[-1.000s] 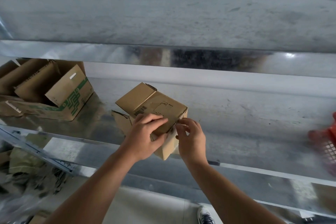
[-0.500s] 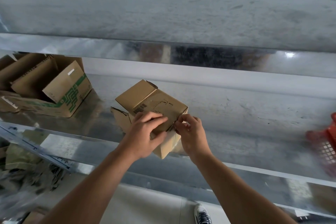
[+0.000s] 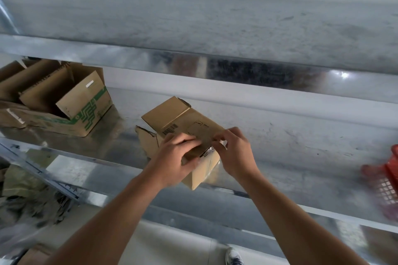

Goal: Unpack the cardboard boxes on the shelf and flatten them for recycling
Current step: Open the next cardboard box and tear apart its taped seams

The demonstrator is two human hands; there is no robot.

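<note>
- Your small cardboard box [image 3: 187, 123] sat on the metal shelf [image 3: 301, 146], near its front edge and about midway along it. The box was tilted, with one corner jutting out over the shelf's front lip.
- Your left hand [image 3: 174, 164] gripped the box from the near side. The fingers were curled over the top panel and the thumb was pressed against the front face.
- Your right hand [image 3: 235, 154] was clenched in a pinch at the box's upper right edge, thumb and fingertips together. You could not tell from this view whether it pinched cardboard or a strip of tape. Something shiny showed just below that spot.
- One flap [image 3: 164, 112] stood open at the far left end of the box, and a ragged flap [image 3: 148, 143] hung lower on the left side.
- A barcode label [image 3: 170, 129] was printed on the top panel, just above your left fingers.
- A larger open box with green print [image 3: 86, 114] stood on the same shelf, well to the left and apart from the small one, with its flaps up.
- A red plastic basket [image 3: 386, 180] lay blurred at the right end of the shelf.
- Crumpled material [image 3: 25, 198] was piled below the shelf on the left.
- A shoe [image 3: 233, 258] showed on the floor between your forearms.
</note>
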